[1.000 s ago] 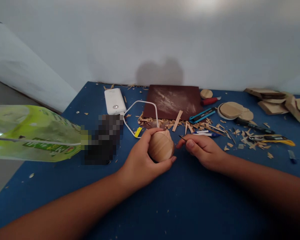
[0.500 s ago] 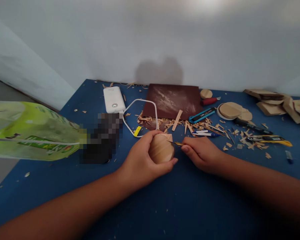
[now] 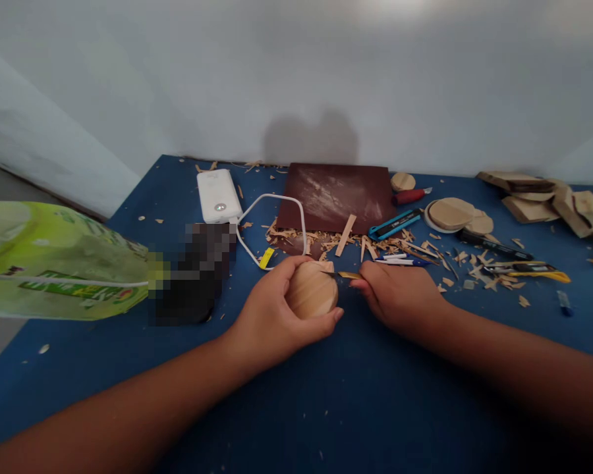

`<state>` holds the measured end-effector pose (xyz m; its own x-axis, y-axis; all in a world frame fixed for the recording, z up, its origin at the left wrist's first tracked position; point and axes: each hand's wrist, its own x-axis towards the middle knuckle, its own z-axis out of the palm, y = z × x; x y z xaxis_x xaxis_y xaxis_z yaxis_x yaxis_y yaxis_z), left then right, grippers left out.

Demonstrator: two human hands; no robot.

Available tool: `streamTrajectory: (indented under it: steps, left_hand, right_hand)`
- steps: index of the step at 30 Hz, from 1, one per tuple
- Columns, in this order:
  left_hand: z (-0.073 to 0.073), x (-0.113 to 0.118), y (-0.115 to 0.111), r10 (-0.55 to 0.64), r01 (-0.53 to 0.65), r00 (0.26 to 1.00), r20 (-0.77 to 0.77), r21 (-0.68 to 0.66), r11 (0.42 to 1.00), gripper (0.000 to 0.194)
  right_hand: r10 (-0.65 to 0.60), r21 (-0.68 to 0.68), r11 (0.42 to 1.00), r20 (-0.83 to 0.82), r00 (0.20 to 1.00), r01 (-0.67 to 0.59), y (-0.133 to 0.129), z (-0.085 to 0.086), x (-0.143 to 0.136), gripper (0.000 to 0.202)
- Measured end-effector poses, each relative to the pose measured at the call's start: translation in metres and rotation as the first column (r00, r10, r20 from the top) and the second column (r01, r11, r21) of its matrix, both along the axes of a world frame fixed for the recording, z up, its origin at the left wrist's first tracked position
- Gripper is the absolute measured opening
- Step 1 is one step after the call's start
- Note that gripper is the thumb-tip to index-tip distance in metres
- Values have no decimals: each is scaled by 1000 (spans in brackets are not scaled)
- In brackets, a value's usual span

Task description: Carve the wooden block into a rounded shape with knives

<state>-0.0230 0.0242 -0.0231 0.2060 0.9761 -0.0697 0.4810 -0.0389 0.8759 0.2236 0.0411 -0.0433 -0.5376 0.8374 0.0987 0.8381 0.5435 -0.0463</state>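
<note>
My left hand (image 3: 277, 309) is wrapped round the left side of a round wooden disc (image 3: 312, 289), with the thumb along its near edge. A small pale chip stands at the disc's far right rim. In my right hand (image 3: 398, 293) is a slim carving knife (image 3: 348, 274) with a thin blade and a yellowish shank; the fingers hide its handle. The blade points left and lies at the disc's upper right edge. Whether it bites into the wood I cannot tell.
Behind the hands lies brown sandpaper (image 3: 336, 194) with wood shavings. A blue cutter (image 3: 395, 224), pens (image 3: 402, 261), wooden discs (image 3: 452, 214) and wood blocks (image 3: 528, 204) are to the right. On the left are a white power bank (image 3: 219, 195) and a green plastic bag (image 3: 74, 263).
The whole view has shifted slightly. My right hand has turned a little, and the knife lies flatter at the disc's edge. My left hand keeps the same hold.
</note>
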Motion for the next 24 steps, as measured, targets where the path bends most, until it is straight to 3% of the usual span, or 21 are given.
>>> streamTrajectory:
  steps: [8, 14, 18, 24]
  left_hand:
    - [-1, -2, 3, 3, -2, 1000, -14, 23, 1000, 67]
    - [-2, -3, -6, -4, 2, 999, 36, 66, 998, 68]
    - [-5, -3, -6, 8, -11, 998, 60, 61, 998, 68]
    - [-7, -3, -1, 1, -5, 997, 73, 49, 999, 69]
  right_hand:
    - [-20, 22, 1000, 37, 999, 19, 0, 1, -1, 60]
    - [-225, 31, 974, 137, 965, 222, 10, 2, 3, 55]
    - [-123, 11, 992, -58, 991, 123, 9, 0, 6, 54]
    - [30, -204, 974, -336, 941, -104, 14, -4, 10, 43]
